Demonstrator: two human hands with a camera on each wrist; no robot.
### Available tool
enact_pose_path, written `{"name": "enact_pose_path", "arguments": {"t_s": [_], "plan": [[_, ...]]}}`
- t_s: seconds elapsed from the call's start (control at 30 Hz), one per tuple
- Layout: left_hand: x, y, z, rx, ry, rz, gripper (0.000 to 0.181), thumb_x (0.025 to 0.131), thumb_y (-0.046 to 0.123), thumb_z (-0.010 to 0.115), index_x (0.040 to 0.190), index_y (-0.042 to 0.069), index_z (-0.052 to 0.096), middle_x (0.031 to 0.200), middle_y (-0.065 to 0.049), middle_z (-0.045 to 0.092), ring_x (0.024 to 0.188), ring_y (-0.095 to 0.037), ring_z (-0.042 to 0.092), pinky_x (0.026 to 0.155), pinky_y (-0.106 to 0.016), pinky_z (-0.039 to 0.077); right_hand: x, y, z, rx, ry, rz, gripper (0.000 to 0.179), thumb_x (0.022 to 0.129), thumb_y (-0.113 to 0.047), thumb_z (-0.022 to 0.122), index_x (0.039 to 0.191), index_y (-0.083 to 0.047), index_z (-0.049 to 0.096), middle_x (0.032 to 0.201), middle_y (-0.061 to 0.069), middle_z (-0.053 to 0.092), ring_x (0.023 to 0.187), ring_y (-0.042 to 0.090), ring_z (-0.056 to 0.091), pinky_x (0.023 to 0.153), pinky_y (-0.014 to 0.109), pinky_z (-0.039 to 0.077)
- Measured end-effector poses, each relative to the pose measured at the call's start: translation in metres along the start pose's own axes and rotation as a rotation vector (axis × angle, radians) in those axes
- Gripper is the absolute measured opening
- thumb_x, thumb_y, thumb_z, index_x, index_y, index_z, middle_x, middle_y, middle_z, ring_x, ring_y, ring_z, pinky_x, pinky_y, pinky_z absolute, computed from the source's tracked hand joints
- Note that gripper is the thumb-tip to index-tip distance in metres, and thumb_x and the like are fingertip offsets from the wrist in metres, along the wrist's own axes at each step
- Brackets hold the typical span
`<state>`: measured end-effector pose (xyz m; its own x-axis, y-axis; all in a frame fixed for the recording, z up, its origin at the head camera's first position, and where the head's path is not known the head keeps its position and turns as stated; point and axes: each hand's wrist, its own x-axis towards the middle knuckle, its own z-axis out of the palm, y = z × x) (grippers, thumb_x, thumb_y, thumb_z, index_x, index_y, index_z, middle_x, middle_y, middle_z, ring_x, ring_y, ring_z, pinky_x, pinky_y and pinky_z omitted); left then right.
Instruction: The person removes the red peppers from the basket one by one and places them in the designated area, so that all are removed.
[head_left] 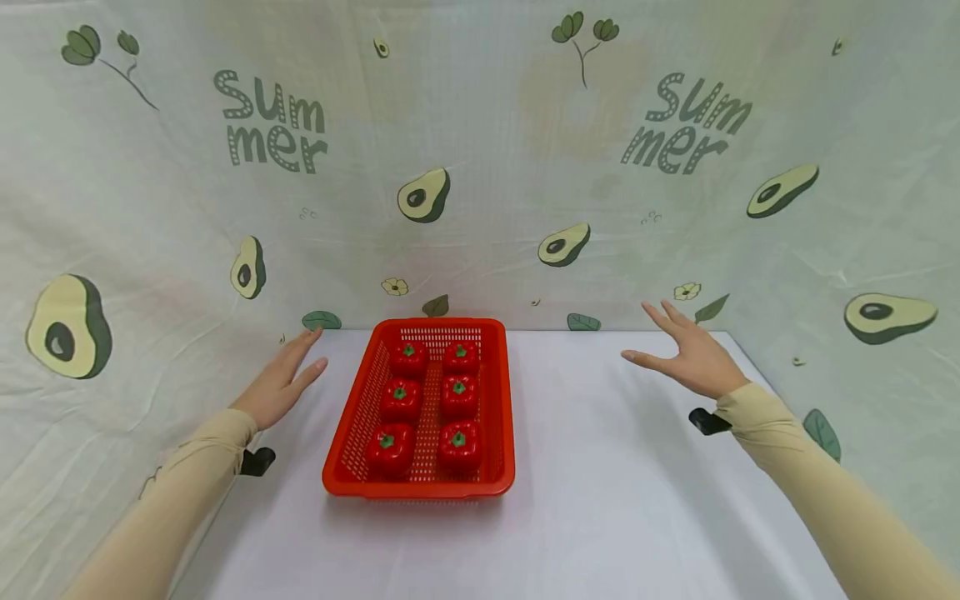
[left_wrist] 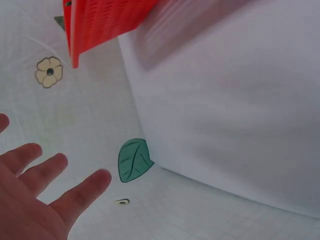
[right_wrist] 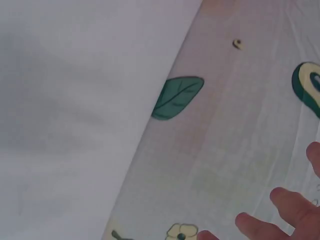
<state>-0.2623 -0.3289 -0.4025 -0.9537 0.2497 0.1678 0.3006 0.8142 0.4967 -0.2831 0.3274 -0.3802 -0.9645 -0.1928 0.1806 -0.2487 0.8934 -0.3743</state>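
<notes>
A red plastic basket [head_left: 341,433] with meshed walls stands on the table, left of the middle in the head view. Inside it lie several red bell peppers [head_left: 459,446] with green stems, set in two columns. To the left of the basket, my left hand [head_left: 279,385] hovers with straight, spread fingers and touches nothing. Part of the basket's outer wall [left_wrist: 112,22] shows at the top of the left wrist view. My right hand [head_left: 693,354] is held in the air over the table's right side, fingers spread, well apart from the basket and holding nothing.
The table [head_left: 600,500] has a white cover. Behind it and along both sides hangs a pale curtain [head_left: 480,108] printed with avocados, leaves and lettering. A small black device [head_left: 257,461] sits at the left wrist, another black device [head_left: 708,421] at the right.
</notes>
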Motion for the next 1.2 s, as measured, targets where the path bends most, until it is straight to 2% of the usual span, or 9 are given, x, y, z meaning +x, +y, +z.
{"name": "enact_pose_path", "arguments": {"t_s": [0.13, 0.33, 0.53, 0.63, 0.8, 0.93, 1.03, 1.2], "plan": [[-0.004, 0.002, 0.006, -0.019, -0.023, 0.004, 0.072, 0.103, 0.046, 0.047, 0.161, 0.016, 0.015, 0.164, -0.019, 0.007, 0.147, -0.046, 0.01, 0.107, -0.073, 0.017, -0.001, -0.016, 0.008, 0.053, 0.01, -0.028, 0.103, 0.079, -0.072, 0.067, 0.159, -0.035, 0.015, 0.166, 0.007, 0.009, 0.143, 0.047, 0.025, 0.102, 0.072, 0.029], [-0.014, 0.003, 0.015, -0.03, -0.038, 0.015, 0.072, 0.102, 0.044, 0.052, 0.16, 0.019, 0.018, 0.164, -0.018, 0.008, 0.146, -0.047, 0.015, 0.103, -0.075, 0.024, -0.006, -0.038, 0.019, 0.207, 0.007, -0.065, 0.101, 0.072, -0.066, 0.078, 0.155, -0.035, 0.031, 0.159, -0.004, 0.032, 0.142, 0.031, 0.035, 0.103, 0.06, 0.04], [-0.022, 0.001, 0.025, -0.069, -0.038, 0.056, 0.069, 0.101, 0.043, 0.054, 0.16, 0.022, 0.023, 0.164, -0.017, 0.01, 0.144, -0.047, 0.019, 0.098, -0.075, 0.032, -0.011, -0.064, 0.022, 0.295, -0.035, -0.137, 0.091, 0.071, -0.06, 0.083, 0.148, -0.026, 0.047, 0.142, 0.004, 0.055, 0.128, 0.028, 0.052, 0.096, 0.05, 0.049], [-0.025, -0.001, 0.03, -0.096, -0.054, 0.064, 0.067, 0.102, 0.042, 0.054, 0.159, 0.025, 0.024, 0.164, -0.016, 0.01, 0.144, -0.047, 0.02, 0.096, -0.073, 0.038, -0.013, -0.078, 0.022, 0.323, -0.046, -0.158, 0.089, 0.07, -0.059, 0.084, 0.145, -0.027, 0.05, 0.131, 0.004, 0.062, 0.116, 0.027, 0.06, 0.091, 0.046, 0.053], [-0.036, -0.002, 0.035, -0.153, -0.07, 0.049, 0.064, 0.102, 0.04, 0.054, 0.158, 0.028, 0.027, 0.164, -0.015, 0.013, 0.144, -0.046, 0.02, 0.096, -0.075, 0.034, -0.012, -0.101, 0.026, 0.406, -0.049, -0.209, 0.081, 0.069, -0.056, 0.086, 0.14, -0.032, 0.054, 0.124, -0.003, 0.063, 0.105, 0.02, 0.064, 0.085, 0.042, 0.056], [-0.045, 0.001, 0.037, -0.23, -0.089, 0.046, 0.062, 0.103, 0.036, 0.054, 0.158, 0.025, 0.027, 0.162, -0.012, 0.021, 0.142, -0.043, 0.026, 0.096, -0.077, 0.031, -0.013, -0.118, 0.03, 0.466, -0.056, -0.259, 0.077, 0.07, -0.053, 0.087, 0.138, -0.033, 0.056, 0.123, -0.006, 0.063, 0.103, 0.018, 0.063, 0.081, 0.042, 0.057], [-0.05, 0.003, 0.039, -0.285, -0.109, 0.041, 0.063, 0.103, 0.034, 0.054, 0.158, 0.027, 0.025, 0.161, -0.009, 0.024, 0.14, -0.042, 0.031, 0.095, -0.077, 0.033, -0.014, -0.129, 0.033, 0.509, -0.075, -0.299, 0.076, 0.071, -0.048, 0.088, 0.138, -0.031, 0.056, 0.122, -0.004, 0.064, 0.102, 0.019, 0.064, 0.078, 0.043, 0.058], [-0.057, 0.004, 0.043, -0.378, -0.135, 0.041, 0.063, 0.103, 0.029, 0.056, 0.158, 0.028, 0.025, 0.162, -0.008, 0.022, 0.14, -0.045, 0.031, 0.094, -0.075, 0.037, -0.014, -0.145, 0.039, 0.566, -0.127, -0.348, 0.072, 0.074, -0.042, 0.088, 0.137, -0.029, 0.056, 0.121, -0.002, 0.064, 0.101, 0.021, 0.064, 0.076, 0.044, 0.058]]}}
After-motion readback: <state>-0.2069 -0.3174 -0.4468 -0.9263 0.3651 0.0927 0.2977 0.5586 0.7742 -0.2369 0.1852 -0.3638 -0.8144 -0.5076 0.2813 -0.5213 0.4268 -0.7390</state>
